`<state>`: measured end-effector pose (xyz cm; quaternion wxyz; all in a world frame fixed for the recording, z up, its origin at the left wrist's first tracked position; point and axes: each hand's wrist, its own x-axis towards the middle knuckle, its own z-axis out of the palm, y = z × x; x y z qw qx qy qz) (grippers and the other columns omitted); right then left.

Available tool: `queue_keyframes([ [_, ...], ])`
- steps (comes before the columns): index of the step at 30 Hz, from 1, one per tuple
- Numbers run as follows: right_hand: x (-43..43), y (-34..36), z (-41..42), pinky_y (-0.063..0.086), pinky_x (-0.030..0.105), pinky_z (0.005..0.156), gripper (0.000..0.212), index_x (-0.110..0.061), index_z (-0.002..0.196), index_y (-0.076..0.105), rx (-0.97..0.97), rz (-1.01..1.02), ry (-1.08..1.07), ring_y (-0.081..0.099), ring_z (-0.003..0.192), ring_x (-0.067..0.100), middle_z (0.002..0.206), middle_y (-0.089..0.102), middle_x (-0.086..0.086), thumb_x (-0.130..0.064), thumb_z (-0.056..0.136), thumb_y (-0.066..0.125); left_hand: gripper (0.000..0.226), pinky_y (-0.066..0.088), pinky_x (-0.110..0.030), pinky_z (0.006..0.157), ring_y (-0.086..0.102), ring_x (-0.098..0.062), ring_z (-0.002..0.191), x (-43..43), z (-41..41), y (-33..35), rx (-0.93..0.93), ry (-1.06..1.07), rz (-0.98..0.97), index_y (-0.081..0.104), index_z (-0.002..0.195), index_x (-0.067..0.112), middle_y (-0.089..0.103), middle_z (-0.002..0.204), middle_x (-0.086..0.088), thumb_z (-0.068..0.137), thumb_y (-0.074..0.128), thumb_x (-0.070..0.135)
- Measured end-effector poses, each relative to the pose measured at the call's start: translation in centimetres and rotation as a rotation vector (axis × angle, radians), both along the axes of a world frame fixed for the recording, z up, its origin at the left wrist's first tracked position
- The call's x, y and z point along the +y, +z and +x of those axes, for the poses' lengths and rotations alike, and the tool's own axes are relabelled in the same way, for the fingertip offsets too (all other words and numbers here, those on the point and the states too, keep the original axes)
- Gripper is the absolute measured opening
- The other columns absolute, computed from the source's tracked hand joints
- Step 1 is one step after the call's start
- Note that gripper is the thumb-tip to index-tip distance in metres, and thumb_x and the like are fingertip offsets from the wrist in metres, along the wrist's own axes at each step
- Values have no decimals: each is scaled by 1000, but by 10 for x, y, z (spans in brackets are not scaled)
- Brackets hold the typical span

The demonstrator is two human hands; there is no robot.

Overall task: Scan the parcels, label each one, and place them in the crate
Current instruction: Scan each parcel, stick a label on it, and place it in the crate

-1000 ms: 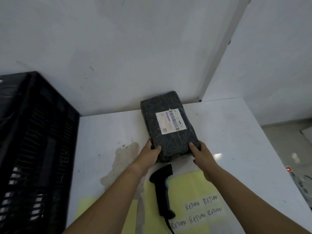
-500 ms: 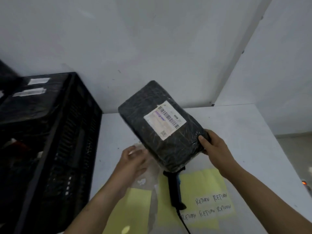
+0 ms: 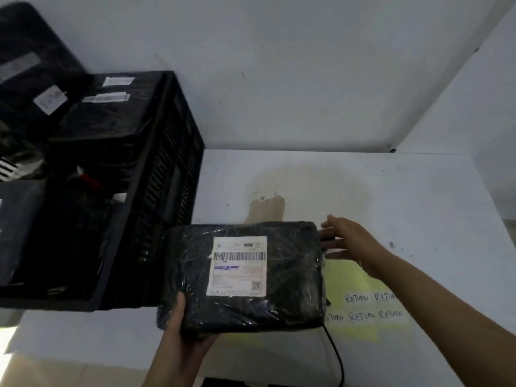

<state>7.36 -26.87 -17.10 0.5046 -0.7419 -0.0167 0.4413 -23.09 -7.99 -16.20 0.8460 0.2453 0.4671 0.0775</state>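
The left grip pinches the parcel; the right grip is spread beside it. Best carry it flat to the crate.

1. You can read "RETURN", handwritten in black capitals, on the white strips that lie on the yellow sheet just right of the parcel. The upper row reads "RETURN RETUR". The lower row reads "ETURN RETURN RETURN", with its first letter hidden behind the parcel's edge.
2. The white shipping label on top of the parcel shows you a barcode across its upper part and a QR code at its lower right. The blue line under the barcode and the small print are too blurred to read.
3. On the wrapped packages in the crate, the white labels are blurred; you can make out no words.
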Motion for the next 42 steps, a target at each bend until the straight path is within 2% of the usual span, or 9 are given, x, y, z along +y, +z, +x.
queue_keyframes([
  [3,-2,-39,-20,58,35,69,17,-10,100,56,-402,-184,-120,65,74,27,92,67,11,-23,94,67,77,55,-51,94,67,-29,119,-3,-12,-14,11,41,-56,76,118,19,68,134,-10,54,92,58],
  [7,0,-48,-50,38,22,54,30,-9,94,46,-728,-173,-234,42,60,18,77,50,10,-18,87,74,112,41,-56,113,59,-33,130,0,-21,-36,45,46,-25,59,142,17,62,141,-12,46,96,62],
  [11,-10,-70,-76,46,37,69,48,-15,111,45,-578,-246,-374,49,81,21,100,48,6,-32,81,78,111,46,-59,106,58,-32,132,2,-24,-53,123,64,50,55,145,20,62,141,-10,51,93,65],
  [18,-11,-91,-102,50,37,71,83,-20,134,37,-449,-412,-83,62,99,24,118,55,2,-54,71,80,87,57,-47,94,63,-26,125,3,-21,-60,186,96,146,61,140,21,68,133,-7,65,81,61],
  [22,-14,-86,-97,50,33,66,72,-26,132,42,-428,-431,20,67,91,22,112,66,0,-47,74,79,66,58,-45,95,64,-26,124,2,-17,-60,174,92,124,61,139,21,69,132,-7,83,65,56],
  [27,-23,-52,-101,48,14,56,52,-23,127,50,-384,-226,-256,65,69,-1,97,67,-4,-25,83,78,61,42,-52,113,62,-29,127,-2,5,-56,140,103,101,62,136,17,69,131,-10,87,60,52],
  [34,-57,5,-126,44,41,54,7,-19,97,59,-321,15,-413,53,63,30,74,59,20,-18,100,53,70,53,-48,102,66,-27,120,-6,44,-64,174,79,30,58,140,22,72,127,-5,78,72,53],
  [38,-49,37,-153,36,35,46,30,-18,85,60,-226,138,-395,43,53,27,68,52,23,-47,93,59,85,55,-34,82,69,-19,101,-4,43,-59,427,-162,387,63,130,18,71,122,-1,60,82,64],
  [42,-23,49,-181,33,30,41,69,-7,90,62,-179,165,-343,39,48,25,60,54,15,-74,71,59,82,51,-41,103,51,-14,114,20,40,-57,487,-326,966,46,141,17,46,135,2,76,87,42],
])
